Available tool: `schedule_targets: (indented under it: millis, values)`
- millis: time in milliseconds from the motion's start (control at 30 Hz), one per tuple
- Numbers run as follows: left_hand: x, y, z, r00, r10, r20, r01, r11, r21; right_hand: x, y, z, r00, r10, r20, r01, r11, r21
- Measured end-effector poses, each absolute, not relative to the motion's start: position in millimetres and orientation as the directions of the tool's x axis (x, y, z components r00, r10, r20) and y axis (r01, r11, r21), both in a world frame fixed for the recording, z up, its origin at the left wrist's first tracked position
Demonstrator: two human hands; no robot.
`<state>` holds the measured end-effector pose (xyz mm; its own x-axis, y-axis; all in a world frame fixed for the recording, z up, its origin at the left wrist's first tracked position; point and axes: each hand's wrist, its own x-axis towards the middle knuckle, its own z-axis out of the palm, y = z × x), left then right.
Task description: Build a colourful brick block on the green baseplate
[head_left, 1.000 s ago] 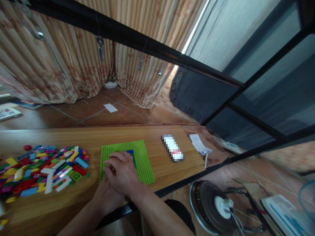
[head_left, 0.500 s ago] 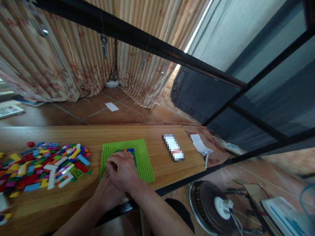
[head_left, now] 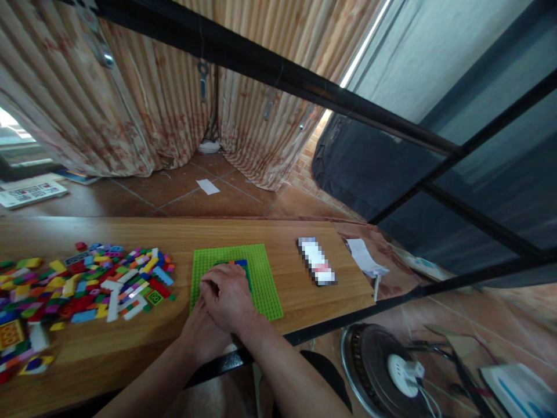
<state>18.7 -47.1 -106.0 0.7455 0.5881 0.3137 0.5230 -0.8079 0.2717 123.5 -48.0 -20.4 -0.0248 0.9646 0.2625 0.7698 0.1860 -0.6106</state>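
Note:
A green studded baseplate (head_left: 265, 296) lies on the wooden table under both hands. Crossing over the left one, my right hand (head_left: 230, 293) has its fingers curled down, and whatever they grip is hidden. My left hand (head_left: 202, 331) lies beneath it near the plate's front left, its fingers covered from view. Just past the right knuckles a blue brick (head_left: 241, 263) shows on the plate, with a bit of orange and darker green beside it. The rest of these bricks is hidden by the hands.
Left of the plate spreads a pile of loose coloured bricks (head_left: 113, 278). A phone (head_left: 317, 261) with a blurred screen lies to the right. A black metal bar (head_left: 313, 332) runs along the table's near edge. Beyond the right end is a white paper (head_left: 365, 258).
The whole scene has shifted a little to the right in view, so more of the brick pile shows at left. Both hands stay crossed in the same place on the baseplate.

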Motion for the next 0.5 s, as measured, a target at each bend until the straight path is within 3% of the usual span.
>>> schedule_targets:
  millis: [500]
  values:
    - [19.7, -45.5, -122.4, 0.728, 0.559, 0.397, 0.516, -0.828, 0.218, 124.4, -48.0, -23.0, -0.039, 0.964, 0.262, 0.775, 0.195, -0.602]
